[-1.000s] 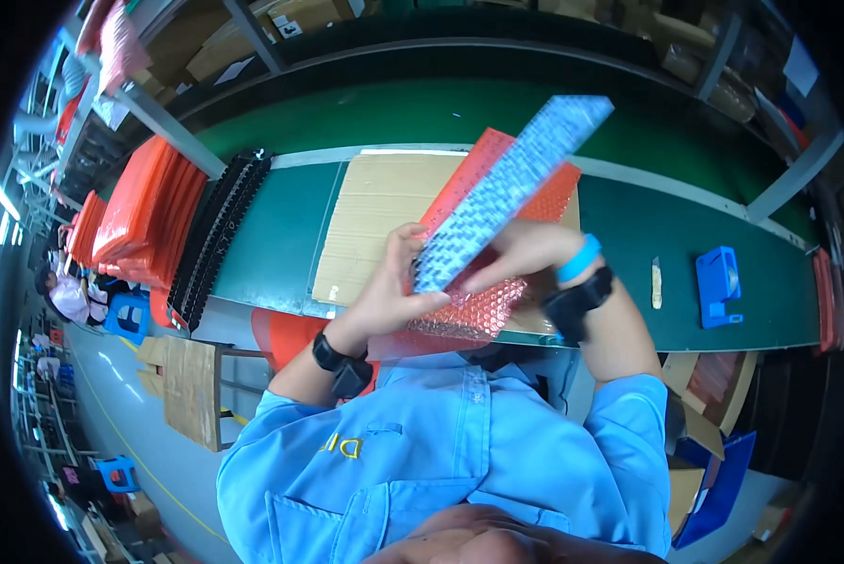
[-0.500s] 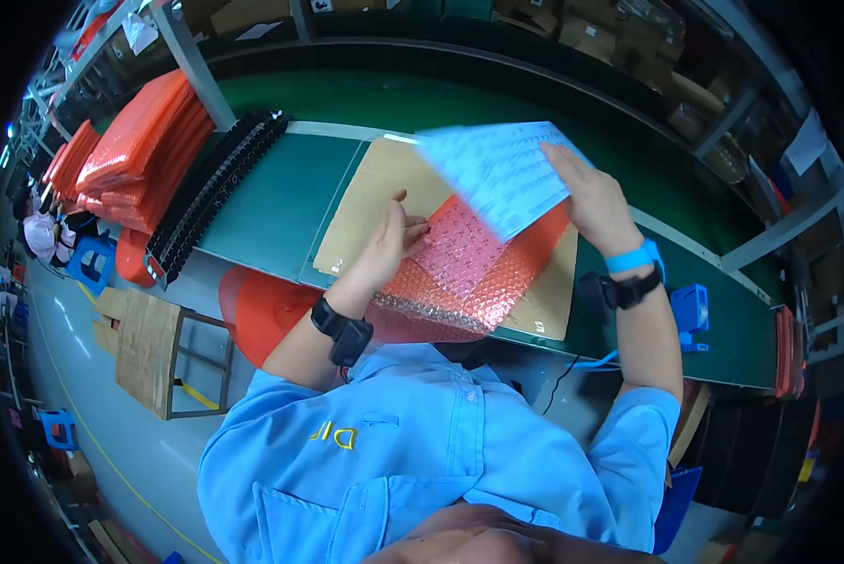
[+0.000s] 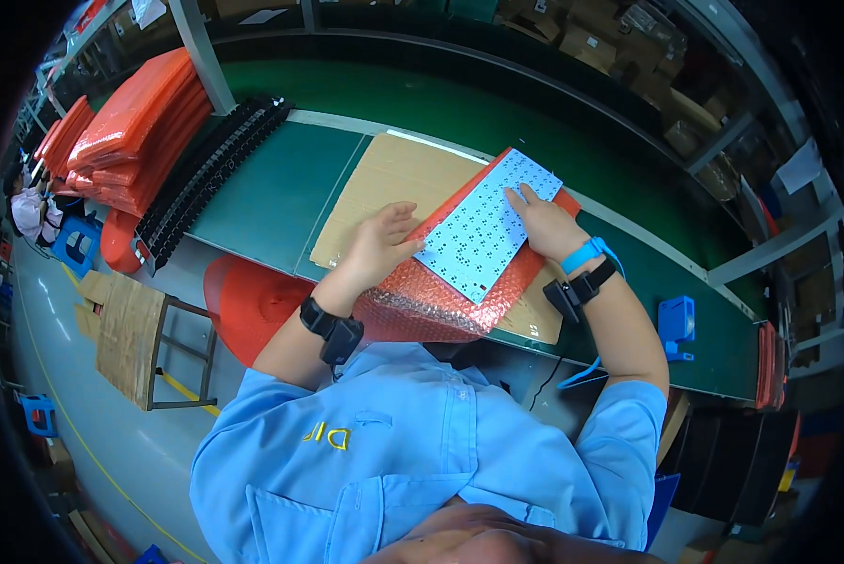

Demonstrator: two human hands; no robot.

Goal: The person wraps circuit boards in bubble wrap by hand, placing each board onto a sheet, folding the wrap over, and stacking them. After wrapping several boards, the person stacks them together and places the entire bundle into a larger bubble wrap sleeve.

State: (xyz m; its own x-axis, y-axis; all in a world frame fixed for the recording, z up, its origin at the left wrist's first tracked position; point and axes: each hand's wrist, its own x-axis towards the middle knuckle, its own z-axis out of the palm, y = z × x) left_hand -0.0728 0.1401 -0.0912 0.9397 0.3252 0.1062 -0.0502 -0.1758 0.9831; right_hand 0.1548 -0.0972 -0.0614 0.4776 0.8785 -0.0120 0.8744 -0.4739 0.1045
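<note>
A flat white board [image 3: 488, 233] dotted with small parts is laid on a red bubble-wrap bag [image 3: 441, 301], which rests on a sheet of brown cardboard [image 3: 384, 179] on the green desk [image 3: 271, 202]. The board is held down flat by both hands. The left hand [image 3: 379, 246] is spread open with its fingers pressed at the board's near left edge and on the bag. The right hand [image 3: 544, 221] is also open, with its fingertips laid on the board's far right side. Nothing is gripped by either hand.

The board looks thin, stiff and light. It is judged to be easy to harm, so it is best taken by its bare edges, not by the dotted face. The bag under it looks soft and squashy and may slide on the cardboard.

The long side of the board is pointed away from the person and a bit to the right. Its dotted face is turned up.

A stack of orange bags [image 3: 126, 132] and a row of black trays [image 3: 205, 179] are seen at the left. A small blue thing [image 3: 676, 324] is seen at the right.
</note>
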